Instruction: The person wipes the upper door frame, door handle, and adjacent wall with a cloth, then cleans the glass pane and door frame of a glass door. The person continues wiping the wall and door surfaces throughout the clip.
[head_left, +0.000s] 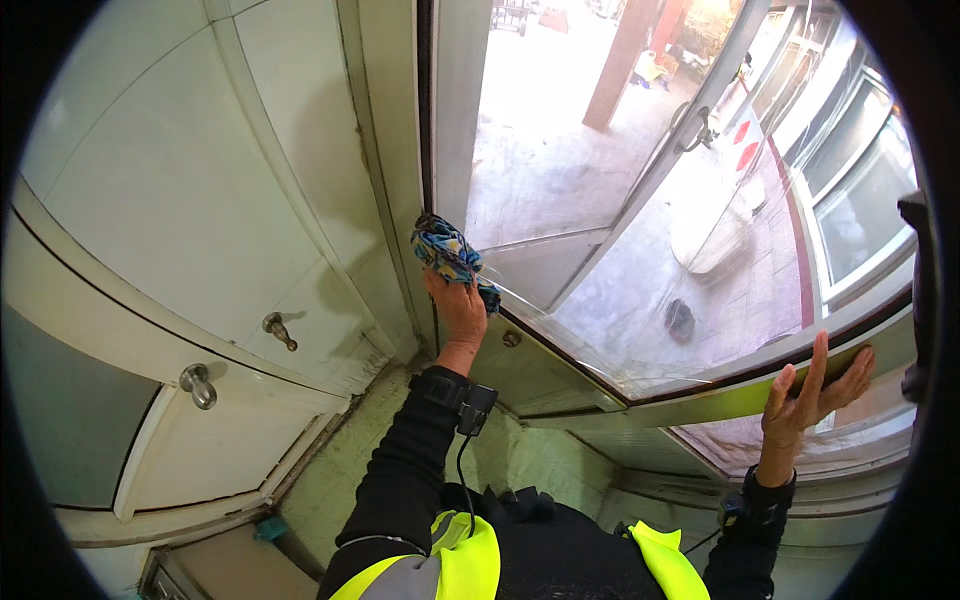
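A crumpled cloth (448, 251) with a blue, yellow and dark pattern is in my left hand (459, 304). That hand presses it to the lower left corner of a glass pane (555, 322), where the pane meets its frame. Well to the right, my right hand (811, 390) holds nothing; its spread fingers rest at the pale door frame (720, 401) along the glass edge. Through the glass shows another door leaf with a metal handle (699, 133).
On the left, a round metal doorknob (199, 386) and a metal door stop (280, 331) stick out. A tiled wall (172, 172) rises beside the glass. A teal item (270, 529) lies at lower left, near the tiled floor (337, 465).
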